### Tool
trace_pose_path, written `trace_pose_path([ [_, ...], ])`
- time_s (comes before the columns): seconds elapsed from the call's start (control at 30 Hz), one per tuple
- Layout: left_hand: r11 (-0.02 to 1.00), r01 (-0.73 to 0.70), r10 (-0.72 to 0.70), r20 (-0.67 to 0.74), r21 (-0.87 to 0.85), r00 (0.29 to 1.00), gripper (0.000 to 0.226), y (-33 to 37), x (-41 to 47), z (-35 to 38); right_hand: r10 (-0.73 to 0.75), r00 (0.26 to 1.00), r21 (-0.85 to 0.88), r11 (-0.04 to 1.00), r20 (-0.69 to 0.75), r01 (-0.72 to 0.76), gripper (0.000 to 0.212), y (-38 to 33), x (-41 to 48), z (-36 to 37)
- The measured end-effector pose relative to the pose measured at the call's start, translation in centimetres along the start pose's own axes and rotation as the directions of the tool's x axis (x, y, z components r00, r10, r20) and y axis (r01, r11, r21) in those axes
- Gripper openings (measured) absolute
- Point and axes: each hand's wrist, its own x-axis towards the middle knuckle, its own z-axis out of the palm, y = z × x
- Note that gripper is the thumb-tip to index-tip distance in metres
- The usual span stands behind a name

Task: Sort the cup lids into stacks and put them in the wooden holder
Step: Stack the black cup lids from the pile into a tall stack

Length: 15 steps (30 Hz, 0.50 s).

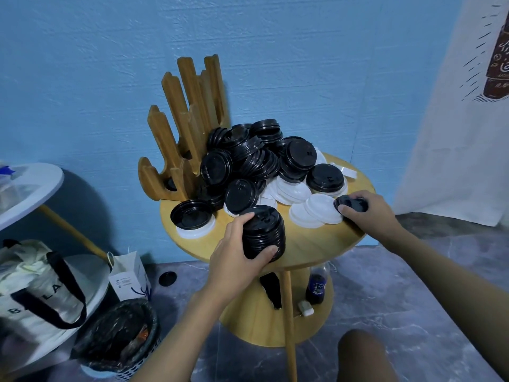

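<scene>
Reading from the left, a cream tote bag (pixel 41 293) with dark straps shows the letters "B" and "LA"; the rest is lost in a fold. Right of it, a small white paper bag (pixel 129 279) carries blue print too small to read. A dark bottle (pixel 316 288) on the lower shelf wears a blue label I cannot read. At the far right, a pale hanging cloth (pixel 454 133) bears a drawn brown cup with script I cannot make out.

A white round table (pixel 35 188) juts in at the left edge. The round wooden table (pixel 311 244) stands near a textured blue wall (pixel 82 78) on a grey marbled floor (pixel 413 285).

The wooden holder (pixel 181 139), with its tall slotted uprights, sits at that table's far left edge. Just beside it lies the heap of black lids (pixel 248 158), and white lids (pixel 311 210) spread toward the right.

At the near edge, the left hand (pixel 237 257) is wrapped round a stack of black lids (pixel 264 232), which is tilted on its side. At the right edge, the right hand (pixel 366 213) curls over a single black lid (pixel 351 204), touching the white ones.

On the floor at the left stand a mesh bin (pixel 121 337) with a dark liner and one stray black lid (pixel 167 278). A knee (pixel 363 354) shows at the near right.
</scene>
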Motion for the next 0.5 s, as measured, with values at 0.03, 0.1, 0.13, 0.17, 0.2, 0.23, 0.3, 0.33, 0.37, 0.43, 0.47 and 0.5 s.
trace_pose_path([
  [0.03, 1.000, 0.000, 0.000, 0.000, -0.002, 1.000, 0.073, 0.0, 0.0, 0.0, 0.005, 1.000, 0.022, 1.000, -0.009, -0.005, 0.031, 0.0, -0.1, -0.1],
  [0.1, 1.000, 0.003, -0.003, 0.001, -0.006, 1.000, 0.073, 0.0, 0.0, 0.0, 0.003, 0.998, 0.068, 0.998, -0.068, 0.001, 0.037, -0.4, -0.5, -0.3],
  [0.13, 1.000, 0.005, -0.005, 0.001, -0.007, 1.000, 0.073, 0.0, 0.0, 0.0, -0.002, 0.994, 0.098, 0.995, -0.110, 0.013, 0.038, -0.7, -0.7, -0.5],
  [0.17, 1.000, 0.006, -0.006, 0.001, -0.008, 1.000, 0.073, 0.0, 0.0, 0.0, -0.015, 0.989, 0.129, 0.991, -0.148, 0.034, 0.037, -1.3, -1.1, -0.6],
  [0.2, 1.000, 0.008, -0.008, -0.001, -0.010, 1.000, 0.073, 0.1, 0.0, 0.0, -0.041, 0.984, 0.154, 0.986, -0.171, 0.067, 0.036, -1.9, -1.4, -0.6],
  [0.23, 1.000, 0.011, -0.011, -0.002, -0.013, 1.000, 0.073, 0.1, 0.0, 0.0, -0.086, 0.981, 0.165, 0.980, -0.174, 0.115, 0.033, -2.7, -1.9, -0.6],
  [0.3, 1.000, 0.015, -0.015, -0.003, -0.017, 1.000, 0.073, 0.3, -0.1, 0.0, -0.207, 0.968, 0.168, 0.959, -0.145, 0.230, 0.029, -4.4, -2.7, -0.2],
  [0.33, 1.000, 0.013, -0.014, -0.005, -0.012, 1.000, 0.074, 0.4, -0.1, -0.1, -0.270, 0.956, 0.164, 0.944, -0.119, 0.287, 0.028, -5.3, -3.1, 0.2],
  [0.37, 1.000, 0.011, -0.011, -0.010, -0.007, 1.000, 0.076, 0.5, -0.2, -0.1, -0.323, 0.943, 0.167, 0.928, -0.081, 0.333, 0.028, -6.2, -3.5, 0.6],
  [0.43, 1.000, 0.015, -0.015, -0.019, -0.018, 1.000, 0.086, 0.7, -0.3, -0.3, -0.389, 0.921, 0.207, 0.904, 0.035, 0.374, 0.030, -8.0, -4.3, 1.8],
  [0.47, 0.999, 0.024, -0.025, -0.017, -0.029, 1.000, 0.091, 0.8, -0.4, -0.3, -0.413, 0.905, 0.234, 0.895, 0.107, 0.380, 0.031, -8.9, -4.7, 2.4],
  [0.5, 0.999, 0.036, -0.037, -0.011, -0.040, 0.999, 0.097, 0.9, -0.4, -0.4, -0.440, 0.880, 0.252, 0.885, 0.176, 0.392, 0.031, -9.8, -5.0, 3.0],
])
